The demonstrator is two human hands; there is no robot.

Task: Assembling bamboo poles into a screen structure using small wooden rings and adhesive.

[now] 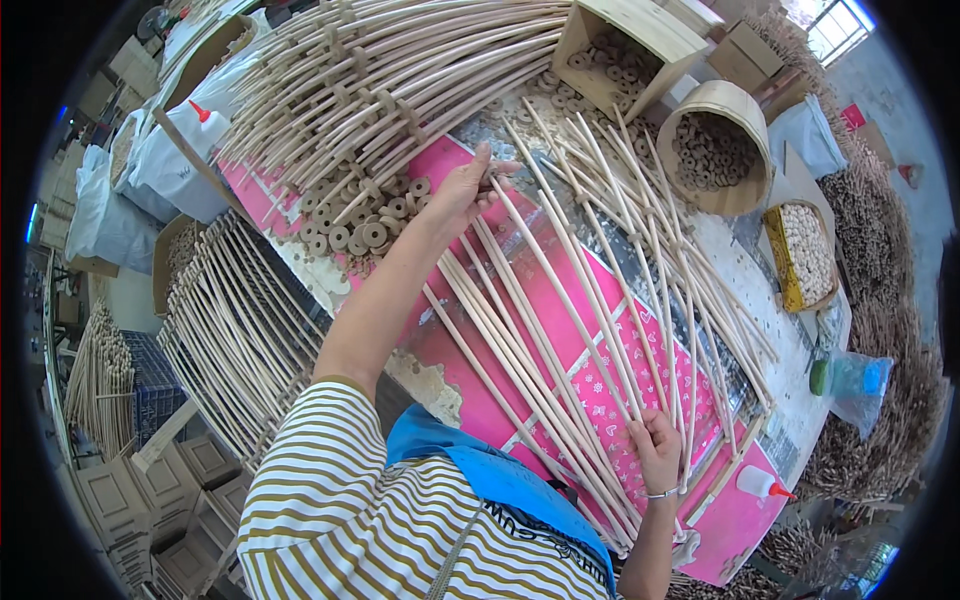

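My left hand (pixel 472 186) is raised at the far end of a thin wooden stick (pixel 560 289), with its fingers closed around that end. Lower down, toward the stick's near end, my right hand (pixel 656 452) pinches it between thumb and fingers. Several loose sticks (pixel 497 355) lie lengthwise on the pink sheet (pixel 425 345) under my arms. Beyond my right hand, more sticks (pixel 655 245) cross one another in a loose pile. Small wooden rings (pixel 375 233) are heaped left of my left hand, partly behind my forearm.
At the back left is a large stack of sticks fitted with rings (pixel 370 110). A wooden box (pixel 640 40) and a round tub (pixel 712 195) hold rings. A yellow box (pixel 785 270) contains pale round pieces. A red-tipped white bottle (pixel 757 482) lies at the right.
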